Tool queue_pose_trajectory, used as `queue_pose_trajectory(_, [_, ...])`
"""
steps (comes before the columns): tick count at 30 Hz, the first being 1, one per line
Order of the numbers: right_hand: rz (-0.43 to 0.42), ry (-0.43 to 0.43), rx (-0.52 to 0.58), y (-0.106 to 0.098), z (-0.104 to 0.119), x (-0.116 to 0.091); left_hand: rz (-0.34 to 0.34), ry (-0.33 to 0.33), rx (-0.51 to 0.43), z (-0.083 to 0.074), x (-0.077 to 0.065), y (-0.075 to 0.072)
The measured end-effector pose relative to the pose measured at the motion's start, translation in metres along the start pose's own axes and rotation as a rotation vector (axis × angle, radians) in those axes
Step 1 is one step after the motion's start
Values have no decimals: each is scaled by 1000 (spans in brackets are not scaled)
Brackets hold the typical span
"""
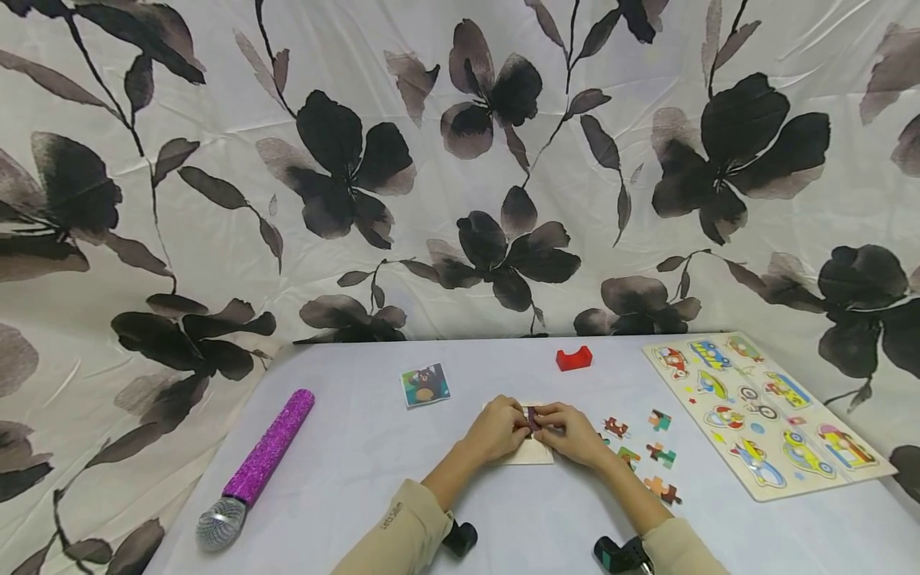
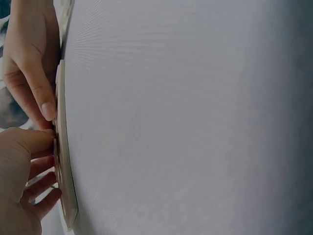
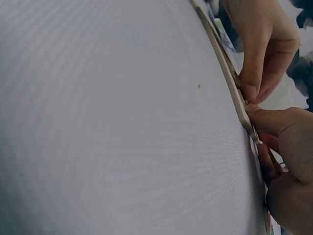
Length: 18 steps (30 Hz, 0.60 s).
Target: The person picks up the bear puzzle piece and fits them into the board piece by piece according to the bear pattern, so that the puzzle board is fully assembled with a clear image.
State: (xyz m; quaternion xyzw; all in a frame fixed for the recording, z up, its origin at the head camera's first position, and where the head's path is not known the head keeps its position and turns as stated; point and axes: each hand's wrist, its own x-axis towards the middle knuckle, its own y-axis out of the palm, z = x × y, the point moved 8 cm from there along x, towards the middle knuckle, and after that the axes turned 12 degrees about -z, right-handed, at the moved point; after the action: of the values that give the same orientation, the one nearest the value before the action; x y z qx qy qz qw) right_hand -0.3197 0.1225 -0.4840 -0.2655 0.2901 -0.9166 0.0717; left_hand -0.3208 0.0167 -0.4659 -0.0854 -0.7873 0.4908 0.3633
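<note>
A small pale wooden board (image 1: 530,455) lies on the table under both hands, its thin edge (image 2: 62,117) showing in the left wrist view. Low over it, a dark brown jigsaw piece (image 1: 532,417) shows between the fingertips. My left hand (image 1: 501,429) pinches at this piece from the left with thumb and forefinger. From the right, my right hand (image 1: 573,434) pinches it too, thumb pointing down in the left wrist view. The fingers hide most of the piece. Several loose jigsaw pieces (image 1: 660,454) lie just right of the right hand.
A square bear picture card (image 1: 426,385) and a red notched block (image 1: 574,358) lie behind the hands. Off to the right is a large vehicle puzzle board (image 1: 765,419). A glittery purple microphone (image 1: 269,447) lies left. Behind the table hangs a flowered cloth (image 1: 402,263).
</note>
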Motion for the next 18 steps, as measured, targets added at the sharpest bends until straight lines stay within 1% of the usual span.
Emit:
queue_pose_trajectory(4, [1, -2, 1, 0, 0, 0, 21, -20, -18, 1, 0, 1])
queue_pose_trajectory(13, [-2, 1, -5, -1, -2, 0, 21, 30, -66, 0, 1, 0])
queue_pose_trajectory(18, [-7, -5, 3, 0, -1, 1, 27, 8, -67, -1, 4, 2])
